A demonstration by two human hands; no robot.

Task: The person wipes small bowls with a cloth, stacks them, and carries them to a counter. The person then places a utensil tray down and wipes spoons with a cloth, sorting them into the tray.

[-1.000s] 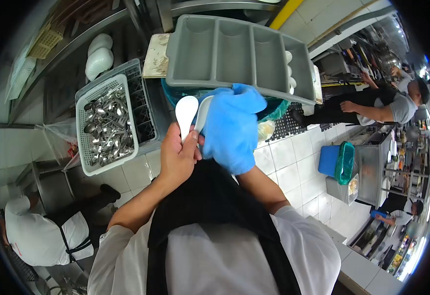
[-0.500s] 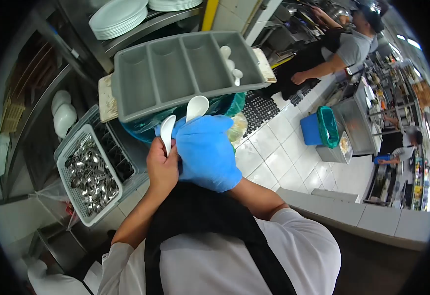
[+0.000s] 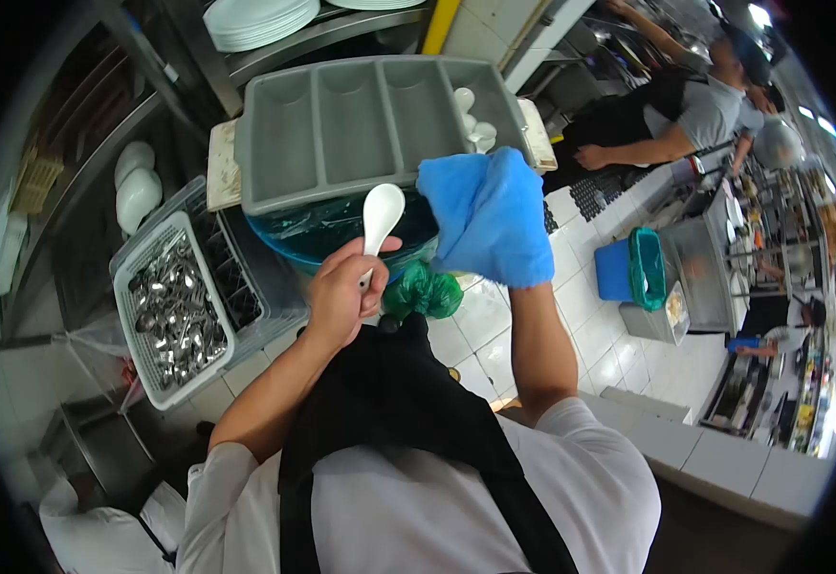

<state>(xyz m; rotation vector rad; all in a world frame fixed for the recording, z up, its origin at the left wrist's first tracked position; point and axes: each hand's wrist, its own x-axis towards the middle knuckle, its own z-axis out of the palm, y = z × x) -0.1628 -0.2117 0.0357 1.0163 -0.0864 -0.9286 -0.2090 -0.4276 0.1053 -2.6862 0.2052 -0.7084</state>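
My left hand (image 3: 341,292) is closed round the handle of a white soup spoon (image 3: 383,215), its bowl pointing up and away from me. A blue cloth (image 3: 495,225) drapes over my right hand and hides its fingers. The cloth's far edge reaches the right-hand compartment of a grey cutlery tray (image 3: 279,201). Several white spoons (image 3: 464,99) lie in that compartment, the nearest touching or just beside the cloth. I cannot tell whether my right hand also grips a spoon under the cloth.
Below the tray stands a round tub (image 3: 284,251) with a dark liner. To the left, a white basket (image 3: 222,359) holds metal cutlery. White plates (image 3: 260,24) are stacked at the back. A blue bin (image 3: 614,268) and a co-worker (image 3: 667,120) are on the right.
My right hand and the cloth have moved right and forward, up to the tray's right compartment. My left hand, now apart from the cloth, holds one spoon raised; earlier two spoons showed at my hands.
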